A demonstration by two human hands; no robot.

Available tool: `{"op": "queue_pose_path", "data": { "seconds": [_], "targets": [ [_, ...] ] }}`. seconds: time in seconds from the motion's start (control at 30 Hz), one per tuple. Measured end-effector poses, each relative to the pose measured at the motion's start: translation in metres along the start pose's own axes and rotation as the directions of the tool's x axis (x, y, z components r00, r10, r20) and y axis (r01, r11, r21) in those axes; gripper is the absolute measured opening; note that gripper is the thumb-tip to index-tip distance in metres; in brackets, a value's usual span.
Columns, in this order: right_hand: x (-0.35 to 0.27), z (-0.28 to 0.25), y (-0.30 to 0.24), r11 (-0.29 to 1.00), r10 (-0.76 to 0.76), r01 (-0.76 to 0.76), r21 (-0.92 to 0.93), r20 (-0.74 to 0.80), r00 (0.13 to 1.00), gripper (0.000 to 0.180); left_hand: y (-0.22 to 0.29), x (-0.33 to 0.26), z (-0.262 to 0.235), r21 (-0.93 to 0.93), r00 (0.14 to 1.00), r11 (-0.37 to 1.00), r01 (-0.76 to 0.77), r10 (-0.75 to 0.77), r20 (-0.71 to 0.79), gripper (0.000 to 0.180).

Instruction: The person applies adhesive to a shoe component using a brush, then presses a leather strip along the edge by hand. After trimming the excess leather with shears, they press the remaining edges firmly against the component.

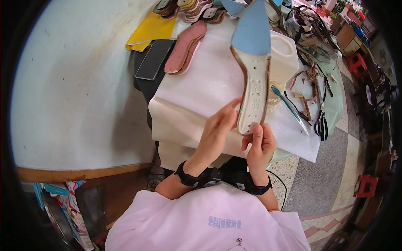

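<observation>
I hold a long shoe sole point(254, 79) upright over the white work sheet point(209, 79). Its underside is off-white with a brown rim, and a pale blue pointed layer covers its far end. My left hand point(217, 130) grips the heel end from the left, fingers along the edge. My right hand point(260, 144) pinches the heel end from below, thumb on the rim. Both wrists wear black bands.
A pink insole stack point(186, 47) and a dark phone point(154, 58) lie at the left. A teal-handled brush point(289, 104) rests in a glass dish; black scissors point(321, 125) and leather scraps lie at the right. More soles are piled at the back. A red stool point(367, 184) stands on the floor.
</observation>
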State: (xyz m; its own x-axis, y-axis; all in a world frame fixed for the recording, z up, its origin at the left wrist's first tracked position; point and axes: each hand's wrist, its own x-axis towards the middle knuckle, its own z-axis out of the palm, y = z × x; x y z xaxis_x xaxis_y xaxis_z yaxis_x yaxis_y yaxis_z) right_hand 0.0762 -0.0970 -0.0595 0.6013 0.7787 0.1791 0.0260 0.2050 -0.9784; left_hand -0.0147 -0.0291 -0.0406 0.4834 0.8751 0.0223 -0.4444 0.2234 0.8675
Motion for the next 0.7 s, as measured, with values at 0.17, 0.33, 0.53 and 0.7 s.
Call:
{"op": "queue_pose_path", "data": {
  "seconds": [0.17,0.33,0.53,0.7],
  "targets": [
    [0.004,-0.004,-0.001,0.997,0.012,-0.01,0.077,-0.024,1.0,0.023,-0.013,-0.011,0.0,0.409,0.991,0.904,-0.125,0.096,0.09,0.026],
    [0.002,-0.007,0.001,0.999,-0.02,0.021,0.034,-0.02,1.0,0.023,-0.017,-0.014,0.005,0.452,0.983,0.873,-0.184,0.164,0.084,0.023],
    [0.001,-0.006,0.004,0.989,0.038,-0.035,0.145,-0.017,0.999,0.024,-0.01,-0.014,0.008,0.19,0.995,0.978,-0.083,0.07,0.074,0.023],
    [0.001,-0.003,0.005,0.995,0.049,-0.05,0.092,0.017,0.999,0.024,-0.014,-0.012,0.003,0.364,0.991,0.924,-0.117,0.133,-0.019,0.02]
  ]
}}
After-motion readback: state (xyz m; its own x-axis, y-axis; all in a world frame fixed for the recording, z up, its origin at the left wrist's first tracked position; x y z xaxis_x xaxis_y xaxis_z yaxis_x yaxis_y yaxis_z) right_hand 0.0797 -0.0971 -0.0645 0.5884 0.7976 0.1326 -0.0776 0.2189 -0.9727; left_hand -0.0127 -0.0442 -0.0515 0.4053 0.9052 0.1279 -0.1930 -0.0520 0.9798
